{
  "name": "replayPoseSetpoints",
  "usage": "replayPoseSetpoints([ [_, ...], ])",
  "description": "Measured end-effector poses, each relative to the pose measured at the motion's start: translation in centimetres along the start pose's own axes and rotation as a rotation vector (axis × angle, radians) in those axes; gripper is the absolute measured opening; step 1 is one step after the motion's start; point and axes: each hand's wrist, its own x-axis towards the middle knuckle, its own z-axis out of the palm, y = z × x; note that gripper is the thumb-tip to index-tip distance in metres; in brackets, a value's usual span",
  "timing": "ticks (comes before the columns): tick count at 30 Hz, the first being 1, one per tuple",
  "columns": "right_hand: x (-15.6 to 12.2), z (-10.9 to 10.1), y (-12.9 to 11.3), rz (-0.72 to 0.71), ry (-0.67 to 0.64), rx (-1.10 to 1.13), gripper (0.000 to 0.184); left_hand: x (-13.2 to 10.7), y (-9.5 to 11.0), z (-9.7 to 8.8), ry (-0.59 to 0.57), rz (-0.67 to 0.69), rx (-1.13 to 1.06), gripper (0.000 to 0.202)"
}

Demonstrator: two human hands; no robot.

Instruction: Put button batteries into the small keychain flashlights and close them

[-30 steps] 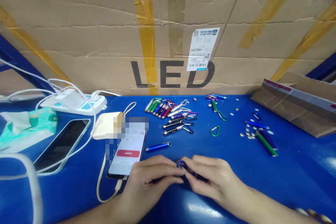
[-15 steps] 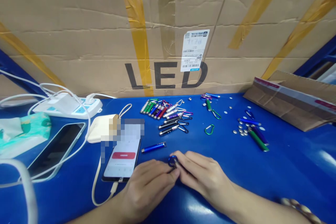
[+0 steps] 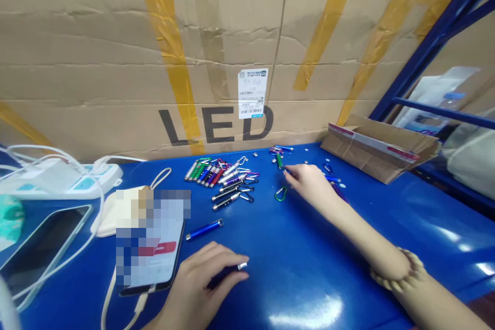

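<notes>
My left hand is closed around a small flashlight; only its silver end shows past the fingertips, the rest being hidden. Farther up the table, my right hand has its thumb and fingers pinched at the lower end of a green flashlight. Something small and dark shows at those fingertips, but I cannot make out what it is. Below them lies a loose green carabiner. A blue flashlight rests beyond my left hand, and several flashlights with clips lie in a row behind it.
To the left are a lit phone, a dark phone, a cream power bank, cables and a white power strip. An open cardboard tray stands at the back right, before a large carton.
My hands were together over a part with a blue ring. My right hand has since moved away to the green flashlight, while the left keeps a flashlight. The view has swung right.
</notes>
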Motion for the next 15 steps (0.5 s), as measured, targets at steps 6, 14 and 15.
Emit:
replayPoseSetpoints([
  [6,-0.7,-0.2,-1.1,-0.09,0.011,0.088,0.027,-0.2,-0.6,-0.4,-0.021,-0.251,-0.078,0.018],
  [14,-7.0,0.1,-8.5,-0.707,-0.241,0.722,0.028,-0.5,-1.7,-0.6,-0.054,-0.569,-0.348,0.015],
  [15,-7.4,0.3,-8.6,-0.697,-0.218,0.752,0.027,-0.5,-1.7,-0.6,-0.065,-0.558,-0.364,0.015],
])
